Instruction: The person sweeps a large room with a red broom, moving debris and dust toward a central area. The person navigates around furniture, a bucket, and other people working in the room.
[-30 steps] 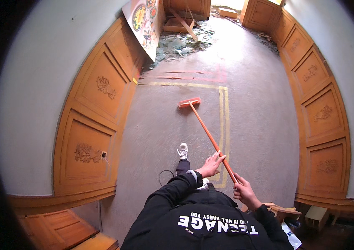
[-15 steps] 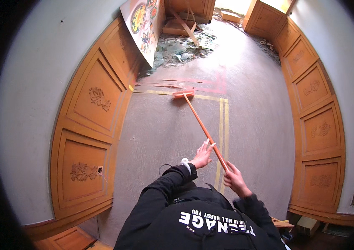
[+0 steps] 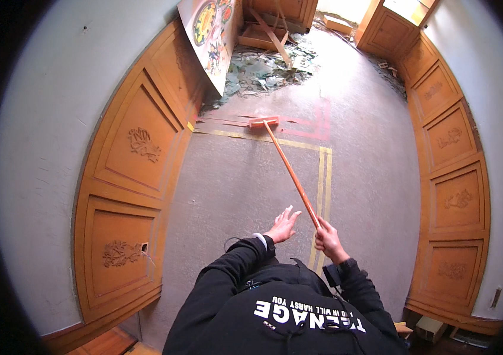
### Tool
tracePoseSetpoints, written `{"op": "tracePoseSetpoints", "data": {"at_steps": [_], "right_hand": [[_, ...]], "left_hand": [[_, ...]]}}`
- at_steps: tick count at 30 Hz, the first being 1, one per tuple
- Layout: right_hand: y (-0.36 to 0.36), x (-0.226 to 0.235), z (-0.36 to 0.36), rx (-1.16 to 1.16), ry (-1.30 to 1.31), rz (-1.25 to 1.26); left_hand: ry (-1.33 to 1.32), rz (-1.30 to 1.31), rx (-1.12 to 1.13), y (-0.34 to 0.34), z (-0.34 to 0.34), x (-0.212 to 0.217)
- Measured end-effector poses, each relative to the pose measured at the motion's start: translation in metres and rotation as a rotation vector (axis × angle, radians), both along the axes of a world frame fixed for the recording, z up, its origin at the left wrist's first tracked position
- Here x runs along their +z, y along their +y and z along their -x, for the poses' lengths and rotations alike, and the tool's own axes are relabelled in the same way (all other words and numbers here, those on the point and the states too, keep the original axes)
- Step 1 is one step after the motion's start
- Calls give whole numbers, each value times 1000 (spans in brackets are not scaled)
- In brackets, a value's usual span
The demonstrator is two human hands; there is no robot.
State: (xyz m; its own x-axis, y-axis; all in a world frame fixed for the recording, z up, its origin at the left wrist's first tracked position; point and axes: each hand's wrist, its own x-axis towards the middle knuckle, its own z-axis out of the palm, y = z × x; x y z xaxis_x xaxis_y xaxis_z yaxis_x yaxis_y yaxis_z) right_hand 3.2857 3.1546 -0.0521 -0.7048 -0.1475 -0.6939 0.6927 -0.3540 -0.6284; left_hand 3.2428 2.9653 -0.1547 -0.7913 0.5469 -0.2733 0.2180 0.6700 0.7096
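A broom [image 3: 290, 171] with a long orange handle slants away from me over the grey floor. Its red head [image 3: 264, 122] rests on the floor just beyond a yellow tape line, among the red tape strips. The near end of the handle is gripped by my right hand [image 3: 328, 239], fingers wrapped round it. My left hand [image 3: 283, 226], with a white band at the wrist, is off the handle, just left of it, with fingers spread and nothing in them.
Broken greenish shards [image 3: 266, 71] lie in a heap at the far end, with wooden boards on top. A painted panel [image 3: 207, 41] leans at the left. Carved wooden panelling lines the left wall [image 3: 145, 171] and right wall [image 3: 452, 177]. Yellow tape [image 3: 324, 183] runs along the floor.
My left hand has come off the broom handle and moved slightly left. The broom head has shifted a little farther out, past the yellow tape. My right hand keeps its grip.
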Motion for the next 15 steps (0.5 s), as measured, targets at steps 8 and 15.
{"op": "tracePoseSetpoints", "data": {"at_steps": [8,15], "right_hand": [[24,79,-62,-12,-42,17],[9,36,-54,31,-87,-89]], "left_hand": [[-23,-14,78,-27,16,-4],[-70,-24,53,-35,17,-5]]}}
